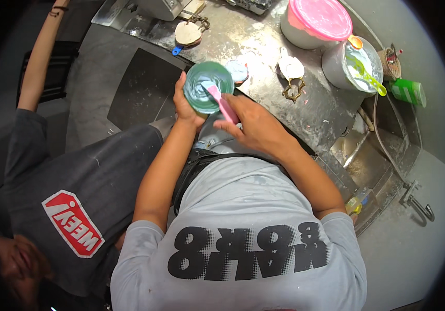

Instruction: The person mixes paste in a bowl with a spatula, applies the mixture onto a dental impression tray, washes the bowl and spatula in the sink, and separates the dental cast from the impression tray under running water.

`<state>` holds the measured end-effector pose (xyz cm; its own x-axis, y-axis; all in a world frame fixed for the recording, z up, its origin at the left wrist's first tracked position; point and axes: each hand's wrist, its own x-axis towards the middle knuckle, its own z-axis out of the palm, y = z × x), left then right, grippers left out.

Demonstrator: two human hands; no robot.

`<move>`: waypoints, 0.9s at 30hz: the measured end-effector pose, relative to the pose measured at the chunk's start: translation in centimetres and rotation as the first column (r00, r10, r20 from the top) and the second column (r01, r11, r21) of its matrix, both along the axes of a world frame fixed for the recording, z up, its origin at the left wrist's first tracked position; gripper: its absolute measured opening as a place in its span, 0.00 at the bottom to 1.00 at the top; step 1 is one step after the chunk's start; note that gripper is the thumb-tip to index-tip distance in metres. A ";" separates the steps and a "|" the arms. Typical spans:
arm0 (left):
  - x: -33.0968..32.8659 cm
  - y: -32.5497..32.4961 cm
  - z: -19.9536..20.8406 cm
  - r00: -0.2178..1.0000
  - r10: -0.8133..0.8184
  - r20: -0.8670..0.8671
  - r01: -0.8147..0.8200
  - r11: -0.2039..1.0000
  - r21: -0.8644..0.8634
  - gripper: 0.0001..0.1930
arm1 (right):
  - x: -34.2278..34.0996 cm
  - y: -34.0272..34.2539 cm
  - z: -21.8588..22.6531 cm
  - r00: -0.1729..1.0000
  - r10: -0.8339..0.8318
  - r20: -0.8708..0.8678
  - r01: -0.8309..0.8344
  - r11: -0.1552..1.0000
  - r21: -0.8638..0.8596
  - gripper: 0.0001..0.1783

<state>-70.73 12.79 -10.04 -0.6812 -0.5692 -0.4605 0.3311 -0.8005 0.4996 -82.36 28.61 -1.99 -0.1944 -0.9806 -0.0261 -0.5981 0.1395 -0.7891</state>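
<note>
Our right hand (256,124) works a pink spatula (227,110) in the green bowl (226,78): mixing, we judge.
We have the right fingers clamped on its handle; our left hand (185,106) cups the bowl's side, just off the worktop's (310,116) front edge. Further stirring would call for a steady bowl and light wrist.

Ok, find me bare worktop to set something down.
The worktop, though stained, has room between the left brass-framed piece and pink-lidded bucket, and below the right framed piece. Crowded around the open bucket and green can.
</note>
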 end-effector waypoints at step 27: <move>-0.3 2.9 -0.2 0.979 0.163 0.120 -0.133 0.965 -0.227 0.31 | -1.5 0.9 -3.7 0.873 -0.300 0.384 0.327 0.945 -0.007 0.25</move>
